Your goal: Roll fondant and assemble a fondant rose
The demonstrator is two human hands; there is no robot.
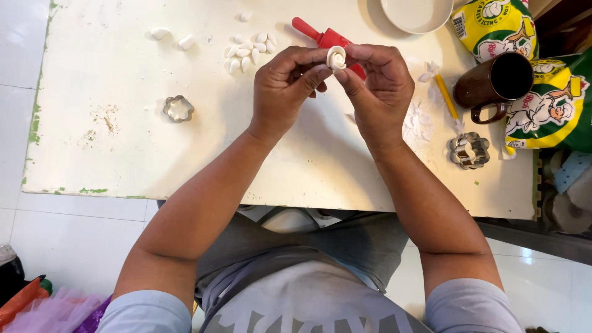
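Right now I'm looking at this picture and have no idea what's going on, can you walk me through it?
This is one view from a camera worn on a person's head, looking down at their own two bare hands. The left hand and right hand together pinch a small white dough rose above a worn white table. On the table lie small white petals, a red roller, two metal flower cutters, a yellow tool, a brown mug, a white bowl and yellow-green bags.
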